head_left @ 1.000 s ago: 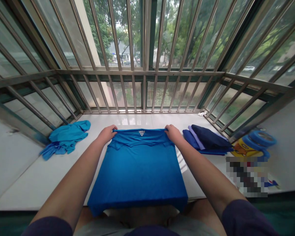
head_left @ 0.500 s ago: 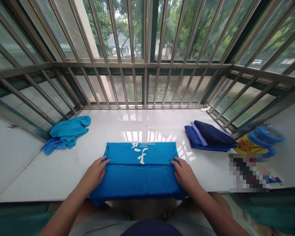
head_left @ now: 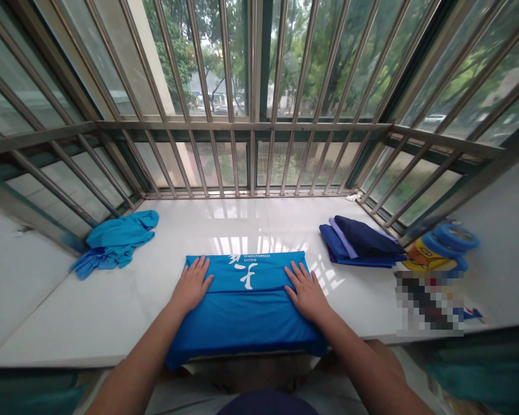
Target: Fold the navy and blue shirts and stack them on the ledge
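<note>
Gripping nothing, left hand (head_left: 193,282) and right hand (head_left: 306,293) splay flat on the folded blue shirt (head_left: 246,317), lower centre, apparently smoothing that fold; next looks to call for pinching its near edge (head_left: 246,344)!

Soft daylight is admitted through tall glass windows (head_left: 296,69) fronted by upright grey metal bars (head_left: 253,164). Striped glare is cast on the glossy white sill (head_left: 112,311). The blue fabric garment with white lettering (head_left: 246,314) is lit more brightly at its far part than along its near edge. The lower corners are left dim. Shapes are stretched toward the edges, the yellow-and-blue rounded container (head_left: 428,255) is blurred, and a patch beside it is coarsely pixelated.
</note>
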Available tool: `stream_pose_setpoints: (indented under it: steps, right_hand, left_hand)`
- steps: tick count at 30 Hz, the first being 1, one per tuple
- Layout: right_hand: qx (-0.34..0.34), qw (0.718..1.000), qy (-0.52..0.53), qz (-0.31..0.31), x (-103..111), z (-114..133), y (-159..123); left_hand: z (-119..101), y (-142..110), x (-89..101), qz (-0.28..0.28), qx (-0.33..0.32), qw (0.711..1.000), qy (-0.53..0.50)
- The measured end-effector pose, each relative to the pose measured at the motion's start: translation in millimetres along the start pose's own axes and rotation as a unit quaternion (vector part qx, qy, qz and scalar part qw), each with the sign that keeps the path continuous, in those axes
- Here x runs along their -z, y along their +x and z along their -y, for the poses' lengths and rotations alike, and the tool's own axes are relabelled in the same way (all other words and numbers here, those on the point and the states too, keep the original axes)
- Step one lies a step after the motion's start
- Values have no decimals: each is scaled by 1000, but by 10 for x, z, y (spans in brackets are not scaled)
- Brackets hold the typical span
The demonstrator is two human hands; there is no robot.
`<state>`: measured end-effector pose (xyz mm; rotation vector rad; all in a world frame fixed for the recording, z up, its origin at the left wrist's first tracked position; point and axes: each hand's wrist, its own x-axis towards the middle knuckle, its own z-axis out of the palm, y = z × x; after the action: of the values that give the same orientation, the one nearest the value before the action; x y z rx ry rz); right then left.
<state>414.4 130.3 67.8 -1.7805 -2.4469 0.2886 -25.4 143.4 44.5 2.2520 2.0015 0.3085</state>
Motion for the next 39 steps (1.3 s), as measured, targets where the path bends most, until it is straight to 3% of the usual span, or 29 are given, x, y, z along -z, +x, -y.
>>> stream_pose_setpoints:
  steps: [6, 12, 17, 21, 24, 28, 33, 39]
  right_hand:
    - [10, 999, 42, -16, 103, -228, 231]
    - [-183, 968, 138, -103, 345, -428, 601]
    - [-257, 954, 142, -56, 426, -483, 1009]
    - [-260, 953, 154, -32, 465, -436, 1205]
    - [-249, 954, 165, -38, 530, -425, 1166]
    - [-252, 955, 144, -67, 568, -400, 829]
    - [-246, 959, 133, -43, 387, -212, 351]
    - [-274, 943, 189, -33, 242, -124, 368]
  left_hand:
    - [-151, 0, -12, -38, 33, 997, -62]
    - [68, 155, 125, -143, 191, 957, -166]
    - [245, 436, 206, -119, 253, 942, -185]
    - [290, 575, 258, -101, 254, 943, -188]
    - [304, 552, 303, -97, 243, 946, -192]
    - [290, 322, 362, -115, 252, 944, -181]
    - [217, -83, 327, -93, 271, 944, -164]
    - [150, -180, 228, -53, 326, 907, -262]
